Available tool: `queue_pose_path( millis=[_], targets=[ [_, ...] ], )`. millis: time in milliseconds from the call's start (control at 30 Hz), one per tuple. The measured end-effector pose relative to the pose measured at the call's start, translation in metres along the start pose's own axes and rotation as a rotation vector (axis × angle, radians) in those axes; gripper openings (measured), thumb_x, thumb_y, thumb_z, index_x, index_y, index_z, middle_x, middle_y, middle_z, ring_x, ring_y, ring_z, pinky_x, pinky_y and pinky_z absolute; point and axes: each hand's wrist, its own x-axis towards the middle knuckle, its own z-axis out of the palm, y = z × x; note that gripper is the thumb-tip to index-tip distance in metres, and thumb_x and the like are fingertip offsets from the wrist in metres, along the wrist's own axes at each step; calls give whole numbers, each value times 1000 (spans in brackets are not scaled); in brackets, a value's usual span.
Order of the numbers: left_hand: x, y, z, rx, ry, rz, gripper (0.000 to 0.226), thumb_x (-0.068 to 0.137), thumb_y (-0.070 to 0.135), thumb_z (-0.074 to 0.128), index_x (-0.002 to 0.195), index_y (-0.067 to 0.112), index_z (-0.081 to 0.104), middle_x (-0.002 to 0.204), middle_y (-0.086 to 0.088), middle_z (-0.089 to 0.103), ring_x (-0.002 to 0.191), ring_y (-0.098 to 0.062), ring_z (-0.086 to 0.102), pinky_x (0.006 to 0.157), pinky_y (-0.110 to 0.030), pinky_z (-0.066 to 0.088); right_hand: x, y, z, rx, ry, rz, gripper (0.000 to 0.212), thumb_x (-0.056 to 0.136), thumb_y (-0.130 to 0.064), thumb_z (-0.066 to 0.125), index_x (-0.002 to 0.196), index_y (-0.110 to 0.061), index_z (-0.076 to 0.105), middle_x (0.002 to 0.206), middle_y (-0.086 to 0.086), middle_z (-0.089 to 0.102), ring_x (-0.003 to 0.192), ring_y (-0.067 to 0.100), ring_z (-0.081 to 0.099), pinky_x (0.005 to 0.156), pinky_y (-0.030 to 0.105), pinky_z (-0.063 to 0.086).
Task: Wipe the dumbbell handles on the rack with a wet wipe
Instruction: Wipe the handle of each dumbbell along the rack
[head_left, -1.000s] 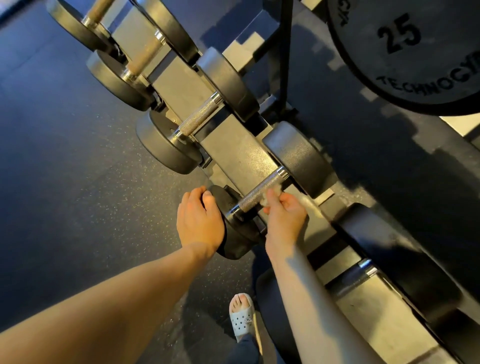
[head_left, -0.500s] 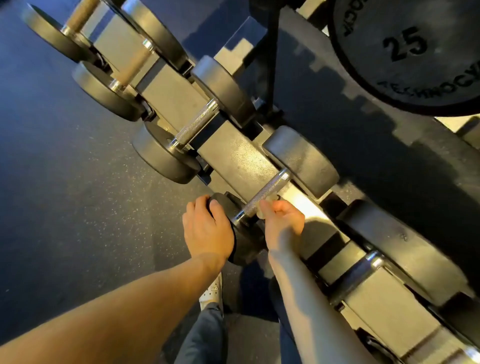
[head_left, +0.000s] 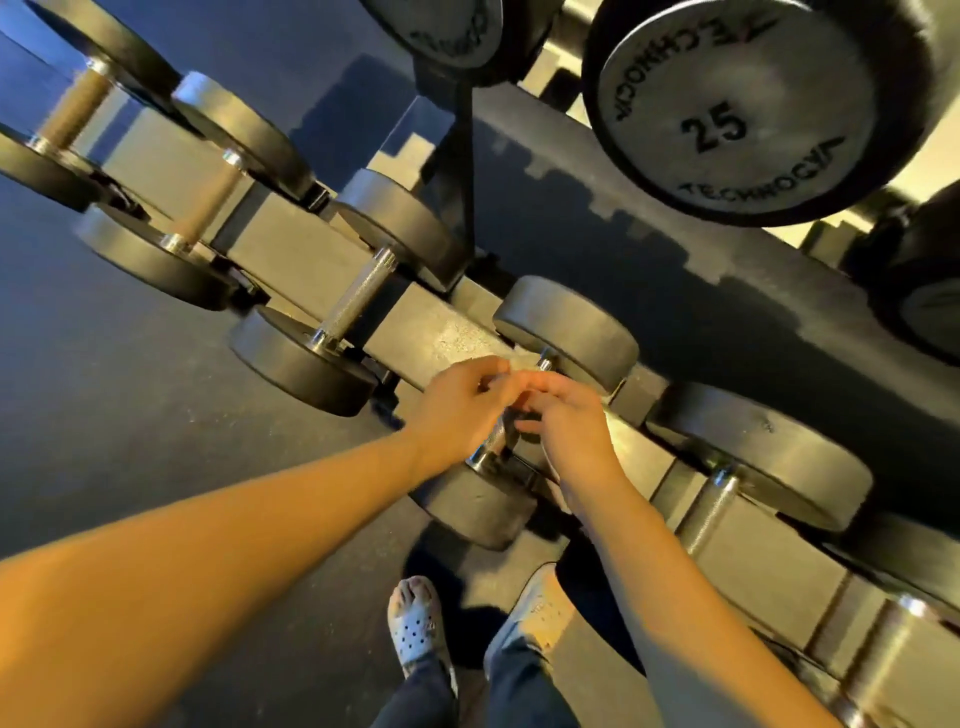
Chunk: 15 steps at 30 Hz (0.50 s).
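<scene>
**Steel handle beneath two meeting grips**

Knurled steel showed only at the near end of the handle (head_left: 492, 439); its far stretch lay hidden under fingers. The left grip (head_left: 457, 410) reached in from the left and the right grip (head_left: 574, 434) from the right. Their fingertips met just above the handle and curled inward. A pale scrap at that meeting point was probably the wipe (head_left: 511, 366). Blur made it impossible to tell which grip pinched it, or whether both did. Neither was wrapped round the handle itself.

The step in hand looked like readying the wipe, perhaps refolding it or passing it across. Done well, the wipe would be spread flat enough to wrap the handle. One grip would then close round it and run the full length between the far head (head_left: 566, 332) and the near head (head_left: 475, 506). It would twist as it went, so the knurling was reached all round, underside included. The free grip could steady the near head so nothing rolled in the rack (head_left: 426, 327).

The handle sat directly below the fingertips and slightly nearer, close but seemingly not touched. The left handle (head_left: 358, 299) and the right handle (head_left: 709, 512) lay well apart from both grips.
</scene>
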Motion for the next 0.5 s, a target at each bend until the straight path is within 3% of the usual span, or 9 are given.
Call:
queue_pose_path(
  millis=[100,167,300,400,500],
  targets=[
    [13,11,10,-201,43,-55,19,97,27,68,80,19,72,68,8,68,72,-9,66,80,-42,58,-2,-11,-11,-108,-14,-46,37,95,4,47,93,-18,77,88,8,76,84,19,71,71,31,58],
    [20,16,15,-246,126,-77,18,93,21,73,76,16,72,67,3,69,67,-11,64,73,-35,55,-5,-20,-25,-297,103,-178,33,98,-3,52,89,-25,74,81,2,74,78,14,71,73,37,60],
    [33,16,25,-111,186,-32,16,95,22,70,82,31,75,75,14,69,71,0,64,59,-10,44,13,-48,-45,-529,462,-578,21,99,-12,51,101,-18,72,87,-8,68,79,4,63,72,17,48],
    [34,10,41,108,180,106,30,102,21,56,72,21,63,63,7,56,59,-10,53,53,-26,32,58,-51,-37,-632,441,-637,17,100,-17,50,93,-19,66,87,-6,60,80,6,54,70,18,43],
    [34,5,56,130,245,118,39,104,14,48,66,23,44,62,10,43,57,-9,40,52,-25,23,86,-37,-19,-720,487,-528,24,102,-25,43,83,-23,58,78,-7,54,72,10,52,61,26,38]
  ],
)
